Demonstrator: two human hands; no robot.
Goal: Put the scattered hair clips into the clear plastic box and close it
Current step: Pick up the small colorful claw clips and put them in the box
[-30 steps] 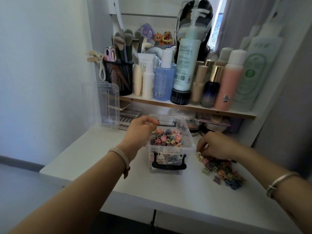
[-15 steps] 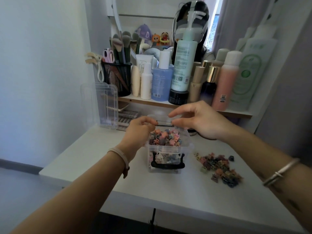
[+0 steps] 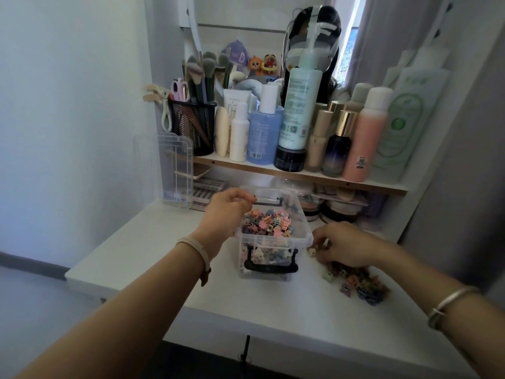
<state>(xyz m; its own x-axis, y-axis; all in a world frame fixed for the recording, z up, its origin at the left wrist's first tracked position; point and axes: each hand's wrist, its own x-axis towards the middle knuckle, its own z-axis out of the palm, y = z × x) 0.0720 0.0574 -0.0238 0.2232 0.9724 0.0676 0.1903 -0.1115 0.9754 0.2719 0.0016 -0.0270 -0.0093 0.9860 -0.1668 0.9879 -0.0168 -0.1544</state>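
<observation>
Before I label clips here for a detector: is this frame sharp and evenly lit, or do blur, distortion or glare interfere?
Head view only: soft throughout, the loose hair clips by the right hand smear into blobs; wide-angle lens slants the shelf; light flat and dim, no harsh glare on the clear plastic box.

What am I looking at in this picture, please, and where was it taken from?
There is no machine here: these are a person's two bare hands, filmed by a camera worn on the head that looks forward and down. The left hand holds the far left rim of the open clear plastic box, which is heaped with small coloured hair clips. The right hand lies curled over a loose pile of more clips on the white table; whether it grips any is hidden. Bottles stand on the shelf behind.
</observation>
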